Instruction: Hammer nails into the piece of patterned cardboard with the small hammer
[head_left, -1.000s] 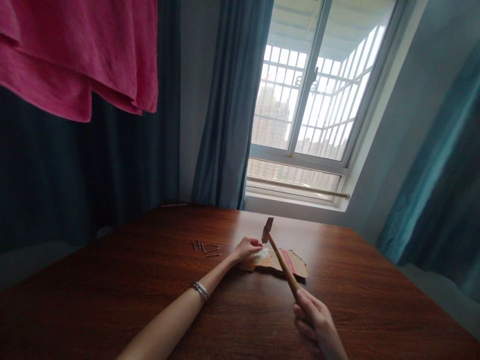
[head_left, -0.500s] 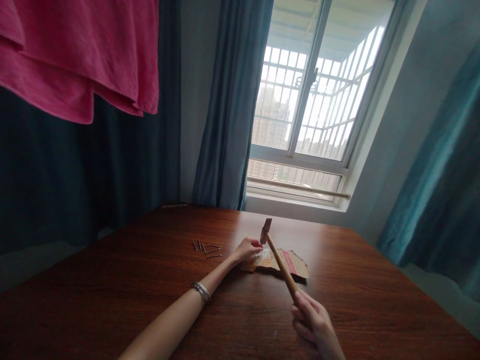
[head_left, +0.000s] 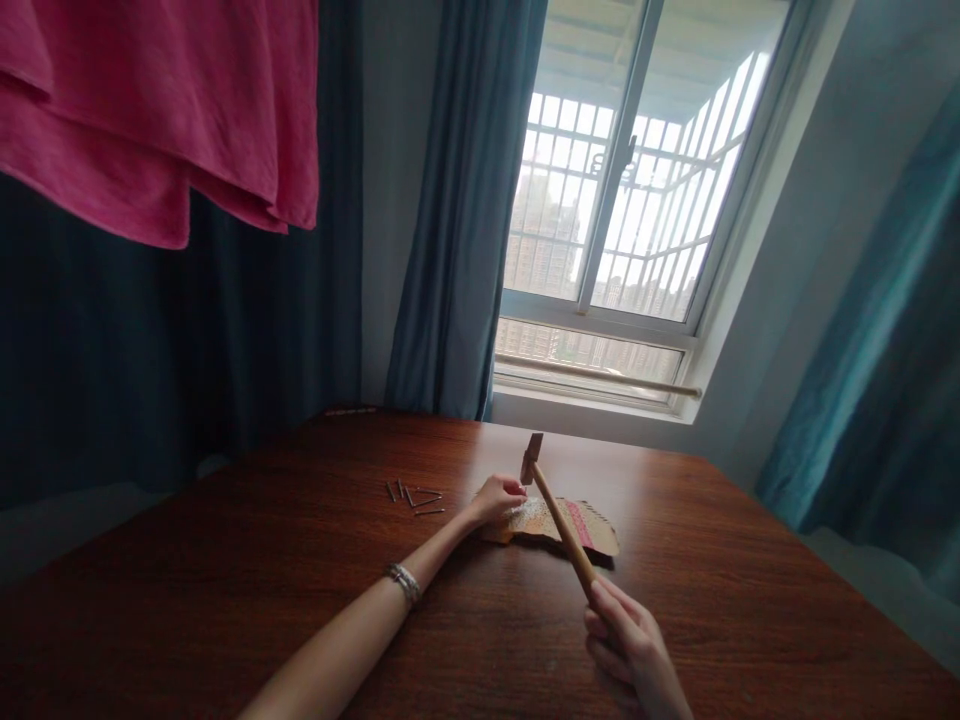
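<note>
Right hand (head_left: 630, 635): nearest item; fingers wrapped around the lower end of a wooden handle.

Hammer (head_left: 566, 535): one, held by the right hand, handle slanting away and to the left; head beside the left fingertips, contact not determinable.

Bracelet (head_left: 405, 582): one, silver-coloured, at the left wrist.

Cardboard piece (head_left: 596, 530): one, torn-edged, pink band across it; on the table (head_left: 465, 640), partly beneath the left hand and behind the hammer handle.

Left hand (head_left: 497, 497): at the cardboard's left end, fingertips drawn together in a pinch; anything between them is too small to tell.

Nails (head_left: 409, 495): several, slender, loose on the table left of the left hand.

Handling note, as judgement: short, light taps suit this closeness; the hammer face should meet its mark squarely, fingertips kept low and off the line of the blow, the cardboard steadied flat.

Pink cloth (head_left: 240, 110): hanging upper left, before dark curtains.

Blue curtain (head_left: 450, 220): behind the table.

Window (head_left: 577, 200): farthest fitting, barred outside, buildings beyond.
</note>
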